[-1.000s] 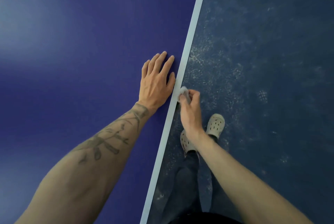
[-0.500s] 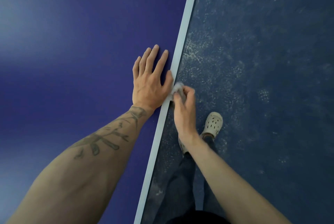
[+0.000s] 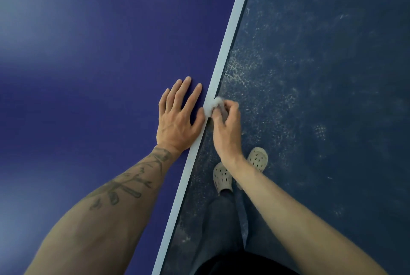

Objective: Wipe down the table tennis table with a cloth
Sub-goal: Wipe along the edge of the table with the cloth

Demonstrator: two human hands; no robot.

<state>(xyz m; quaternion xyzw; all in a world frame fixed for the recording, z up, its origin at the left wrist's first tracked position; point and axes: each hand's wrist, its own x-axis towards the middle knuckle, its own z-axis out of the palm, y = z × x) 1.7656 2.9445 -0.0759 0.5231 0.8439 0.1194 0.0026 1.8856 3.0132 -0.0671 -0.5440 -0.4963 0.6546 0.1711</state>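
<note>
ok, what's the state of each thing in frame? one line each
left hand: flat on the table, fingers straight.
right hand: grips the cloth.
cloth: bunched, pressed on the table's white edge line.
table: top glossy, glare at left.
floor: scuffed with pale marks.
shoes: both on the floor beside the table.

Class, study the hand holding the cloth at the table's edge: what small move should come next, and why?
Probably slide the cloth slightly along the white edge line, away from the body. The right hand pinches it against that line, the left hand lies flat on the blue table top, and more edge runs on ahead.
</note>
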